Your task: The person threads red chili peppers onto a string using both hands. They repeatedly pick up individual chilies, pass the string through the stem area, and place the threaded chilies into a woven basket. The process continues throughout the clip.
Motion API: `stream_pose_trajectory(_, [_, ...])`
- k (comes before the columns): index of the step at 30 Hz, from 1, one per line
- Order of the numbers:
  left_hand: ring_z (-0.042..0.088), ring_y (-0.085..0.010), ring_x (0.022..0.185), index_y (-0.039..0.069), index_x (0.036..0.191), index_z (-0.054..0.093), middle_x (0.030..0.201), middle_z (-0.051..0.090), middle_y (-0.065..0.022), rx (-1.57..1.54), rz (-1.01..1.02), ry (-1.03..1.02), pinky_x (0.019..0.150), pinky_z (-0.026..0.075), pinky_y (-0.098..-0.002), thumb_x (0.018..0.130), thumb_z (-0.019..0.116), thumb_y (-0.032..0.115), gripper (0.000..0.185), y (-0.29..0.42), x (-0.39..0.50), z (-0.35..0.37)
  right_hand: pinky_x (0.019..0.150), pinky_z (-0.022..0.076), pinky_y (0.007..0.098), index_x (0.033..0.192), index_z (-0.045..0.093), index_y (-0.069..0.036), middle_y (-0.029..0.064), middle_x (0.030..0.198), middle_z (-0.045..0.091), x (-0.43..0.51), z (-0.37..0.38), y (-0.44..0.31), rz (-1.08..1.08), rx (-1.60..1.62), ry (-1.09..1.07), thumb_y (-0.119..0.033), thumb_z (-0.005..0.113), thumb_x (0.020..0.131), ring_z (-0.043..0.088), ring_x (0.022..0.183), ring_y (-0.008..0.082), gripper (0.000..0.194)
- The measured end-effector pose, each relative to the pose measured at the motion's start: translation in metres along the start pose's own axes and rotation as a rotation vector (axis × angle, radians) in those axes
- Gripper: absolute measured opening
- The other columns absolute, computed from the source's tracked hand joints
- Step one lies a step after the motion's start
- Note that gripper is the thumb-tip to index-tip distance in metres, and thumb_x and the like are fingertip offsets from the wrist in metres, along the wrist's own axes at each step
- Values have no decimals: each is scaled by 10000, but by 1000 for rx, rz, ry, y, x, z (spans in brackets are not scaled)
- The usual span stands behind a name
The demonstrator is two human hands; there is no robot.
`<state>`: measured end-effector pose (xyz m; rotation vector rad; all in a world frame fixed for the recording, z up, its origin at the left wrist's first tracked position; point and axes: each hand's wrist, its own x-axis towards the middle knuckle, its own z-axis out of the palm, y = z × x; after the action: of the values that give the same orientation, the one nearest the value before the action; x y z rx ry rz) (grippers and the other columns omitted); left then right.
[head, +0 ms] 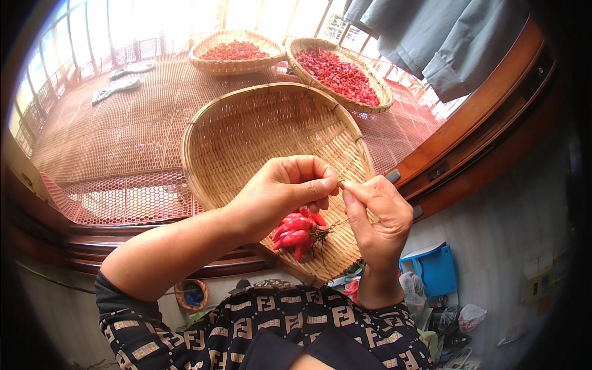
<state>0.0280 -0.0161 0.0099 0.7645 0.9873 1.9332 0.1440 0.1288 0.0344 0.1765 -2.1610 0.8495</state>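
Note:
My left hand (296, 180) reaches in over a woven bamboo basket (259, 125), thumb and forefinger pinched together. Facing it, my right hand (381, 215) is pinched too. A thin greenish strand (341, 181), perhaps a stem or string, runs between the two sets of fingertips. Under my left hand a bunch of red chili peppers (296, 233) lies in the narrow near end of the basket, partly hidden by that hand. Its dark, tangled stems (320, 233) point toward my right hand, and fine dry strands trail from them over the weave.
Two bamboo baskets of red chili pieces, one at the back (237, 50) and one at the right (337, 76), stand on pink perforated matting (134, 138). Grey cloth (430, 41) hangs upper right beside a wooden window frame (467, 115). A blue box (430, 268) and bags stand below.

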Motion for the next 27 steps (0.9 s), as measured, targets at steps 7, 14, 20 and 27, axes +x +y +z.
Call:
stream_pose_trajectory(7, [576,-63,788,16,997,634,856,625,7,18,24,12,738,492,-218,964,649,141,130,-1,0,2,571,412,223,973,738,40,56,744,596,-1,-2,-1,4,26,0,118,688,804,544,647,97,192])
stream_pose_trajectory(14, [570,-55,788,6,994,635,863,620,17,57,87,22,736,492,-217,964,644,117,115,-3,-4,5,573,415,222,978,737,44,57,756,601,-4,-3,-3,3,36,-11,121,679,810,549,645,97,193])
stream_pose_trajectory(20, [550,-45,826,-5,1028,621,910,607,9,284,232,123,748,469,-210,974,628,72,94,-7,-9,14,579,432,226,986,731,41,67,759,608,-6,-1,-2,-12,16,-1,121,665,819,565,652,104,198])
stream_pose_trajectory(27, [553,-42,826,-14,1011,635,912,622,7,227,260,127,748,475,-209,965,640,71,97,-8,-11,18,581,472,280,989,730,23,99,734,609,-7,0,-1,-53,-41,34,93,704,795,600,627,177,208])
